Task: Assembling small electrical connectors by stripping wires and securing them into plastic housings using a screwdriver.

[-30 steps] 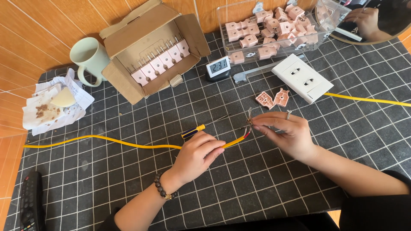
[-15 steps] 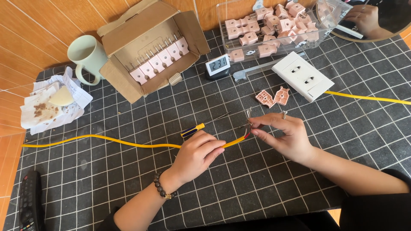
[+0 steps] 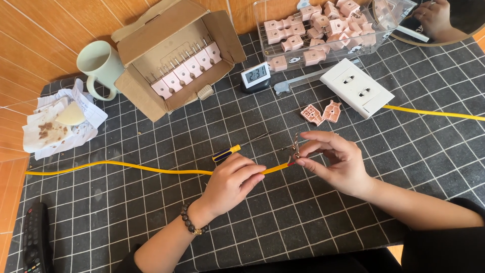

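Centrally, over the black gridded mat point(image 3: 353, 212) on the desk, both hands meet at the end of a yellow cable point(image 3: 126, 167). Left hand point(image 3: 230, 182) — fingers closed around the cable near its stripped end, beaded bracelet point(image 3: 192, 226) at the wrist. Right hand point(image 3: 333, 162) — fingers pinched shut on the bare wire ends point(image 3: 294, 147), just beside the left fingertips. Cable runs from the hands leftward across the mat to its edge. Small screwdriver point(image 3: 237, 148) with a blue-and-yellow handle lies just behind the left hand, apart from it. Two pink plug halves point(image 3: 321, 112) lie on the mat beyond the right hand, near a white socket plate point(image 3: 356, 87) from which a second yellow cable point(image 3: 434, 112) leads off to the right. Further back: open cardboard box point(image 3: 151, 45) holding a row of pink plugs, clear plastic tray point(image 3: 323, 30) heaped with more, small digital clock point(image 3: 255, 77) between them. Pale green mug point(image 3: 98, 63) and crumpled paper point(image 3: 60, 121) at far left; black remote point(image 3: 35, 242) at lower left corner. Another person's hand point(image 3: 434, 15) shows at top right
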